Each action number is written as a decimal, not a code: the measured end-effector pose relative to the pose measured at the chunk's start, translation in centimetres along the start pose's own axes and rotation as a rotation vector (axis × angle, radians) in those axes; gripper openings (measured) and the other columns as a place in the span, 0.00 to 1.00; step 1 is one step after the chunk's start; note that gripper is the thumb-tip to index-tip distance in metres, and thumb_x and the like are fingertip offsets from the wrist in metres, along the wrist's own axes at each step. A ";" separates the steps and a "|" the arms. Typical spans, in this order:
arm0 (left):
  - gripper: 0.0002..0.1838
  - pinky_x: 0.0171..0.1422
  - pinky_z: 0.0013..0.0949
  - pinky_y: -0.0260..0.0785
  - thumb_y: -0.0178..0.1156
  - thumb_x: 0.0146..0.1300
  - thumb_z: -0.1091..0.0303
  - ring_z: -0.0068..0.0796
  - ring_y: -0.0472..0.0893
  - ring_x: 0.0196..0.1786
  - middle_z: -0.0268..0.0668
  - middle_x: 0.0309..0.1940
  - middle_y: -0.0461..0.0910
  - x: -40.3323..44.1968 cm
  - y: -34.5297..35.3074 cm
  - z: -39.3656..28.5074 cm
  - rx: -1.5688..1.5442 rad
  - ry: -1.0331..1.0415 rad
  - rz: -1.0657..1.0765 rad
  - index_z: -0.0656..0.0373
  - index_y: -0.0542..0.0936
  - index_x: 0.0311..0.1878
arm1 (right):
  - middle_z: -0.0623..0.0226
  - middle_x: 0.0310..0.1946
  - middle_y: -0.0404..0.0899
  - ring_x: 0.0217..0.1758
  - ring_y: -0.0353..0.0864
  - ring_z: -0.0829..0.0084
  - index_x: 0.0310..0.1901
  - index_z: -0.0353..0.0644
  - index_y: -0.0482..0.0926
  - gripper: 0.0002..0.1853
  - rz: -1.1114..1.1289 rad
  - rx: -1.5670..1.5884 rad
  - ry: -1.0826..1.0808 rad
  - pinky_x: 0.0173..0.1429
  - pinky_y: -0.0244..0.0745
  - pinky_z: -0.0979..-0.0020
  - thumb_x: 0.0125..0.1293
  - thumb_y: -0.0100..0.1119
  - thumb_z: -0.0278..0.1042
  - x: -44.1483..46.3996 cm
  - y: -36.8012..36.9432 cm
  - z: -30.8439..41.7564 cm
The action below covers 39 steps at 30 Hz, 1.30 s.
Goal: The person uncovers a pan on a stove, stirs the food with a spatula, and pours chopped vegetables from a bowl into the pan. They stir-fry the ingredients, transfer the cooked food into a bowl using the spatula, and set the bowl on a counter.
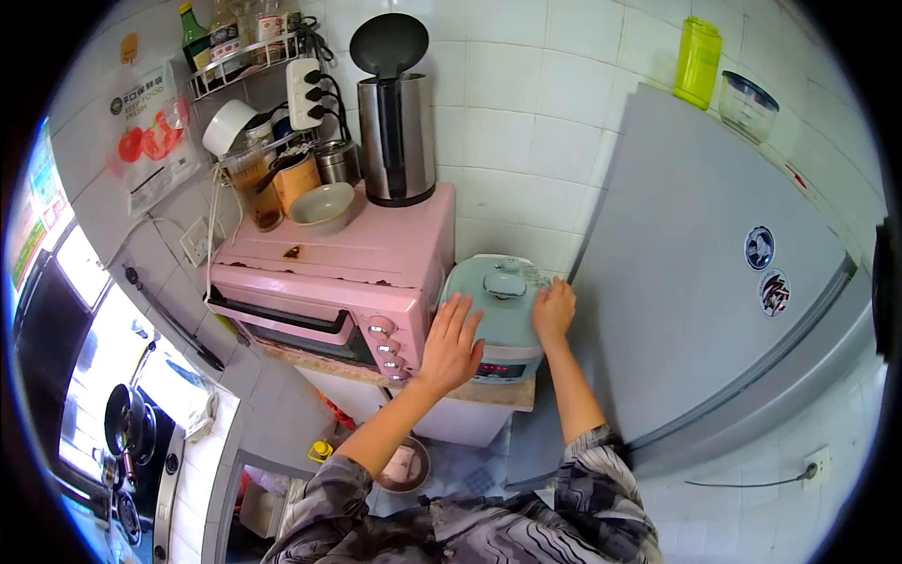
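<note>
A pale green rice cooker [479, 305] with its lid down stands on a small counter between the oven and the fridge. My left hand [452, 344] is at the cooker's front left, fingers stretched out and holding nothing. At the right edge of the lid is my right hand [554, 310], its fingers pointing up along the cooker's side with nothing in them. The lid handle [505, 285] lies between the two hands. Whether either palm presses on the cooker is hard to see. A dark display panel [501, 370] shows on the cooker's front.
Left of the cooker is a pink oven [338, 254], bearing a bowl [322, 207] and a steel kettle [396, 136] with a raised lid. A grey fridge [695, 273] stands close on the right. Low down is a metal basin [423, 475]; a stove [141, 470] is at far left.
</note>
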<state>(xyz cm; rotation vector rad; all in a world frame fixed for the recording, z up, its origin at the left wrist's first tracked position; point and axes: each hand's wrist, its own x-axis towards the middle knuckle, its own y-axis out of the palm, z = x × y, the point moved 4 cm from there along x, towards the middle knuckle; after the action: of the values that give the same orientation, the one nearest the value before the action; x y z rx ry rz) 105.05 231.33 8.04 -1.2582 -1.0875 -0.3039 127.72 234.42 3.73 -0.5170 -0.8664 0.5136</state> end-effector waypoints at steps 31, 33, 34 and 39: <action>0.34 0.69 0.52 0.44 0.56 0.51 0.53 0.58 0.55 0.65 0.60 0.60 0.57 -1.5 6.7 0.3 0.093 -0.306 0.121 0.68 0.64 0.56 | 0.50 0.60 0.60 0.63 0.55 0.51 0.58 0.55 0.68 0.30 0.237 0.171 -0.213 0.63 0.56 0.55 0.52 0.62 0.49 5.6 4.6 -0.8; 0.34 0.69 0.52 0.44 0.56 0.51 0.53 0.58 0.54 0.65 0.60 0.60 0.57 -1.4 6.5 0.3 0.104 -0.315 0.127 0.68 0.64 0.56 | 0.53 0.60 0.61 0.63 0.55 0.51 0.57 0.59 0.69 0.30 0.298 0.173 -0.240 0.63 0.56 0.55 0.51 0.62 0.51 6.5 5.5 -0.7; 0.34 0.69 0.51 0.44 0.58 0.50 0.55 0.57 0.55 0.65 0.59 0.60 0.56 -1.4 6.5 0.3 0.091 -0.319 0.132 0.68 0.64 0.57 | 0.56 0.61 0.61 0.63 0.56 0.52 0.57 0.63 0.70 0.29 0.362 0.170 -0.262 0.63 0.57 0.56 0.50 0.62 0.54 6.8 6.1 -0.7; 0.34 0.69 0.51 0.44 0.58 0.50 0.56 0.57 0.55 0.64 0.59 0.60 0.56 -1.4 6.2 0.2 0.081 -0.323 0.138 0.68 0.63 0.57 | 0.62 0.60 0.63 0.63 0.57 0.56 0.54 0.67 0.73 0.26 0.469 0.135 -0.220 0.62 0.57 0.57 0.51 0.62 0.54 6.8 6.0 -0.2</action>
<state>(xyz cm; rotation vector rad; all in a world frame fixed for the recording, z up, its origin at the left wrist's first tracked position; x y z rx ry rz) 108.68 233.18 3.10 -1.3305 -1.2649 0.0507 130.33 243.15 3.87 -0.5477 -0.9130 1.0665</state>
